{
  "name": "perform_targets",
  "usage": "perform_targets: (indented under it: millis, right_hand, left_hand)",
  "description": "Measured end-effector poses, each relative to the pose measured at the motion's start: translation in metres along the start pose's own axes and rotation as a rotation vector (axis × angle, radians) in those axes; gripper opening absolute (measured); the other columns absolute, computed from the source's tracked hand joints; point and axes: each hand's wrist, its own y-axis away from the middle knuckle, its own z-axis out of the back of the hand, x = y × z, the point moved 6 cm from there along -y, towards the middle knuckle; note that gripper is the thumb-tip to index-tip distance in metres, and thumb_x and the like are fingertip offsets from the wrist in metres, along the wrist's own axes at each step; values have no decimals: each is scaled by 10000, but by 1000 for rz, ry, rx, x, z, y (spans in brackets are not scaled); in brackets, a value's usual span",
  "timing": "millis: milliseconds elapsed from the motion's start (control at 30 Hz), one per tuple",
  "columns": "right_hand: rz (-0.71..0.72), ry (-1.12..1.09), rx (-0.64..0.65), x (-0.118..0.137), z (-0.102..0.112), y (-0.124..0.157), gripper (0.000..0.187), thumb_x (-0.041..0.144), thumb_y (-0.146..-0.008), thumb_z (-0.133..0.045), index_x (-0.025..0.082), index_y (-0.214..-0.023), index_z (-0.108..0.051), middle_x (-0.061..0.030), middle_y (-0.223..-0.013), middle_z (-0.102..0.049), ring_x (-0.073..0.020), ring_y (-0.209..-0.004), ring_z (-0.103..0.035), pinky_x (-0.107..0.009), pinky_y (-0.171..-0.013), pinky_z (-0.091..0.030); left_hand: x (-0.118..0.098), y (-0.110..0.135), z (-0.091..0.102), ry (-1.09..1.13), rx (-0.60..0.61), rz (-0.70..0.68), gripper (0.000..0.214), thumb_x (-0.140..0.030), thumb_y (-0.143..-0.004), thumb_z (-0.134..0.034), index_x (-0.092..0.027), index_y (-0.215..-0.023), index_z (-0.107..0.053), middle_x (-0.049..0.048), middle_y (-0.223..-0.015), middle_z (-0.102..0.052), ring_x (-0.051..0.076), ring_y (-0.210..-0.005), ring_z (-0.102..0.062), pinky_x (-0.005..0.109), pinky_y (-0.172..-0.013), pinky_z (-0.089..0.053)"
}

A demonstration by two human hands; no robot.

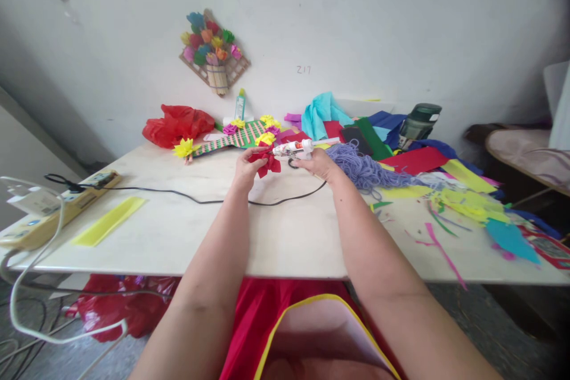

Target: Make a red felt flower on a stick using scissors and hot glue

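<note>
My left hand (246,167) is closed on a red paper flower (268,163) held just above the white table (187,231). My right hand (317,161) grips a white glue gun (294,147), its nozzle pointing left at the flower. The gun's black cord (200,199) trails left across the table. Just beyond my hands lies a green and pink woven mat (236,138) with yellow and pink paper flowers on it.
A power strip (57,211) and a yellow paper strip (109,221) lie at the left. A red plastic bag (178,123), a glue bottle (240,105), purple yarn (365,169), a dark green jar (418,122) and several coloured paper sheets and scraps crowd the back and right. A flower craft (212,50) hangs on the wall.
</note>
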Motion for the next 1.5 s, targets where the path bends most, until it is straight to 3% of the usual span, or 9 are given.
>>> perform_targets:
  millis: [267,500,767,867,933,1000,1133,1233,1500]
  right_hand:
    - [7,-35,-5,0,1,1,267,394,-596,-791,199,-606,-611,11,-524,-527,-164,-605,-532,-266,-540,-397]
    - [-10,-175,6,6,3,5,337,420,-563,-827,211,-580,-564,28,-487,-508,-114,-492,-437,-263,-457,-338]
    - [17,-280,-127,-1,8,2,353,460,-602,-806,217,-610,-550,49,-469,-488,-90,-432,-383,-260,-418,-342]
    - [25,-175,-197,-10,8,-3,302,445,-651,-782,196,-711,-623,36,-552,-579,-119,-496,-493,-262,-489,-421]
    - [15,-5,-231,-14,6,-6,270,391,-680,-779,186,-833,-690,1,-713,-694,-174,-688,-634,-282,-628,-501]
    - [-44,228,-218,-18,1,-7,284,349,-696,-786,200,-930,-725,-27,-882,-759,-220,-883,-688,-316,-776,-532]
    - [-132,517,-77,-25,-17,-6,424,262,-799,-697,233,-1222,-692,-63,-1169,-757,-249,-1067,-690,-366,-940,-520]
    - [-15,557,43,-22,-38,-7,523,134,-829,-616,207,-1347,-634,-88,-1355,-675,-219,-1220,-634,-321,-1046,-474]
    - [76,729,105,-23,-81,-10,463,135,-907,-561,149,-1366,-619,-144,-1320,-659,-234,-1239,-606,-330,-1072,-450]
  left_hand:
    - [1,-1,2,21,-13,2,356,-202,-521,-828,-176,-867,-745,47,-800,-753,169,-679,-683,273,-598,-540]
    - [2,-2,4,34,-33,18,357,-200,-510,-820,-176,-855,-729,49,-805,-751,177,-664,-683,292,-594,-548]
    - [-2,-5,16,150,-134,18,377,-189,-490,-798,-193,-860,-726,13,-759,-731,165,-661,-683,257,-579,-522]
    - [-4,-9,23,234,-195,-23,380,-186,-473,-808,-191,-845,-726,14,-765,-732,149,-630,-661,244,-561,-491]
    - [-5,-11,26,276,-211,-49,380,-173,-460,-812,-190,-829,-723,15,-766,-731,145,-631,-652,249,-576,-492]
    - [-5,-13,28,294,-213,-65,367,-166,-464,-812,-193,-819,-719,20,-783,-735,151,-654,-658,257,-595,-499]
    - [-6,-15,30,295,-210,-74,339,-162,-486,-805,-203,-811,-717,30,-825,-745,172,-704,-669,273,-612,-507]
    - [-7,-15,30,300,-202,-88,349,-158,-488,-806,-202,-823,-717,31,-835,-744,176,-739,-676,284,-650,-521]
    - [-5,-14,21,281,-177,-105,364,-186,-465,-810,-205,-815,-710,24,-847,-748,176,-741,-678,289,-669,-521]
